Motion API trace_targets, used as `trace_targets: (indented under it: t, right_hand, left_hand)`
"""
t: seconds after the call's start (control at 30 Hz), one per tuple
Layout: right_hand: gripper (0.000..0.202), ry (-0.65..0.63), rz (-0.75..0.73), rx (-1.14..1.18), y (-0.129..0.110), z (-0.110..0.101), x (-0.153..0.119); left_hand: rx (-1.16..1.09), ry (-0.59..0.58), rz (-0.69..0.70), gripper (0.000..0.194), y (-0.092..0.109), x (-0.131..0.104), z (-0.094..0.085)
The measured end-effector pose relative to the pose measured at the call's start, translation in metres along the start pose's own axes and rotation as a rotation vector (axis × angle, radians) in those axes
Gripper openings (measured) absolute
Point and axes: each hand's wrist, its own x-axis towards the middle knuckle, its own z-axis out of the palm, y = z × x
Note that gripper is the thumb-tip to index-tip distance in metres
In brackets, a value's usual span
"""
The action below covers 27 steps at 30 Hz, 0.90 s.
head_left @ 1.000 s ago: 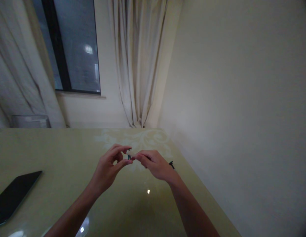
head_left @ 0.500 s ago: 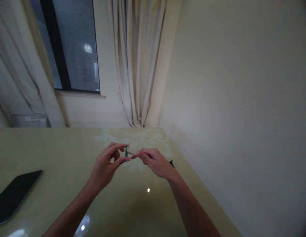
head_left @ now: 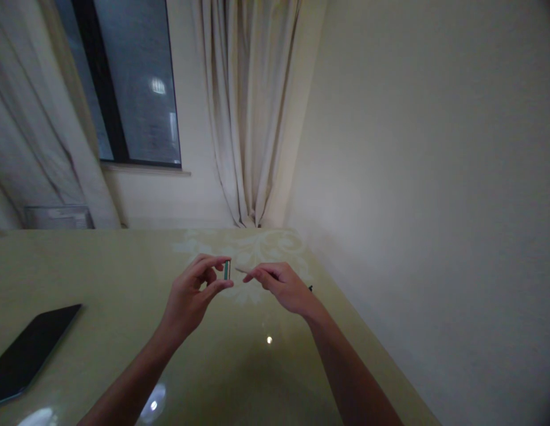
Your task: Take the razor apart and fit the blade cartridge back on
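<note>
Between the thumb and fingertips of my left hand (head_left: 193, 296) stands a small, thin green piece (head_left: 227, 270), held upright by its two ends; it looks like a little circuit board, seen nearly edge-on. My right hand (head_left: 281, 287) pinches a slim, pale stick (head_left: 243, 270), whose tip points left toward the green piece. A narrow gap separates the tip from the piece. Both hands are above the table. Most of the stick is hidden inside my right fingers.
A glossy, pale green table (head_left: 124, 266) with a floral pattern lies below. To the left rests a flat black slab (head_left: 31, 352), like a tablet. A small black object (head_left: 310, 288) is partly hidden behind my right wrist. A wall (head_left: 412, 207) runs along the right side.
My right hand has drawn back slightly to the right, and the stick's tip has come away from the green piece. My left hand has hardly moved.
</note>
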Motion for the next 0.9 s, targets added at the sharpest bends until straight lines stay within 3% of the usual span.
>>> trace_targets:
  t: [0.17,0.3,0.47,0.6,0.77,0.9]
  right_hand:
    - [0.057,-0.054,-0.016,0.037,-0.0001,-0.0003,-0.0004]
    - [0.058,0.053,-0.008,-0.009,0.0006,0.0001,-0.0007]
    - [0.061,-0.068,-0.002,0.084,-0.0029,0.0048,-0.002]
    - [0.062,0.013,0.004,0.051,-0.0064,0.0042,-0.0017]
    - [0.063,-0.049,0.021,0.08,-0.0081,0.0044,-0.0013]
    - [0.062,0.057,0.01,0.03,-0.0091,0.0041,-0.0015]
  left_hand:
    - [-0.008,-0.011,0.011,0.028,0.0077,0.0005,-0.0001]
    - [0.003,-0.007,0.018,0.029,0.0069,0.0015,-0.0011]
    - [-0.013,-0.02,0.033,0.03,0.0049,0.001,0.0017]
    - [-0.02,-0.006,0.013,0.03,0.004,-0.0003,0.0026]
    - [-0.043,-0.006,0.018,0.032,0.0058,-0.0009,0.0021]
    - [-0.029,-0.009,0.018,0.033,0.007,-0.0014,0.0008]
